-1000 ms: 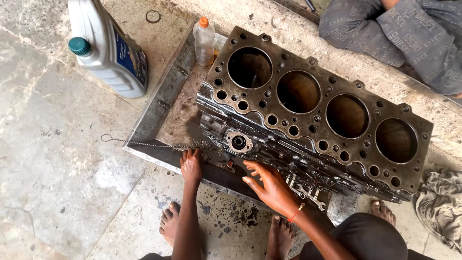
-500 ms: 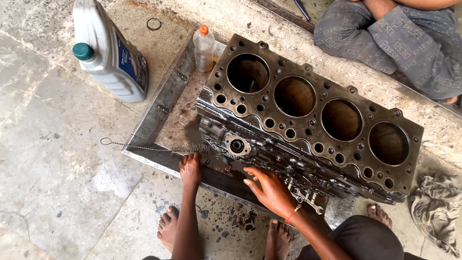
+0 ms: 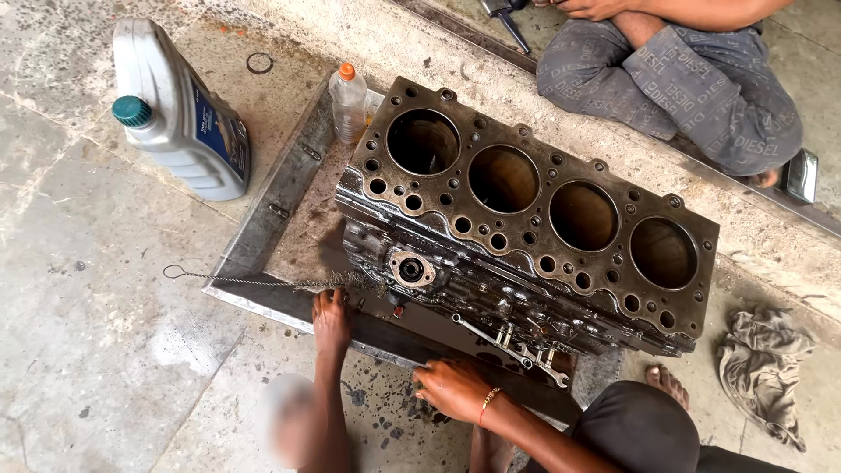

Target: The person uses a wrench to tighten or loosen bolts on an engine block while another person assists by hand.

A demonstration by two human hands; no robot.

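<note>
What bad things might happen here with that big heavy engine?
The engine block is oily and heavy, and bare toes sit right beside it; if it slid, they might get crushed. The left hand rests by the wire brush, whose bristles might prick. A loose wrench lies near the tray edge and might drop.
</note>
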